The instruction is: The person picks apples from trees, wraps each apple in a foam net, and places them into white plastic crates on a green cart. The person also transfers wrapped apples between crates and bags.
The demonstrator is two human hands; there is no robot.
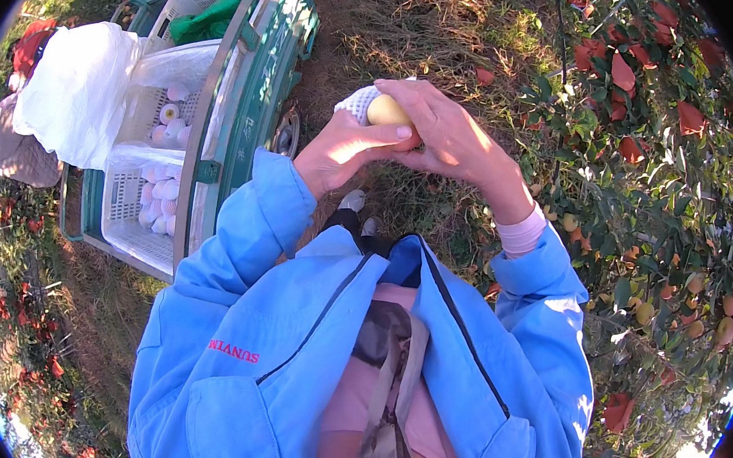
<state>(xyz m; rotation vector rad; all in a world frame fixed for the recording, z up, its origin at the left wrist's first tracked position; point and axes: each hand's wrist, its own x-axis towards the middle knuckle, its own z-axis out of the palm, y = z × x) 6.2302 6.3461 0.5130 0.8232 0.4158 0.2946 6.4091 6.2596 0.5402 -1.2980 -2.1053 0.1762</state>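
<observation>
A pale yellow apple is held between both hands in front of my chest. White foam netting covers its far left side. My left hand grips the apple and netting from below, its thumb lying across the fruit. From the right, my right hand cups over the apple with its fingers bent around the top. The fingers hide much of the fruit, so how far the netting reaches around it is unclear.
To the left stands a green metal cart. Its plastic-lined crates hold foam-netted fruit, a green bag and a white plastic sheet. Beyond is a partly hidden person. Fruit-laden branches and red sheets fill the right.
</observation>
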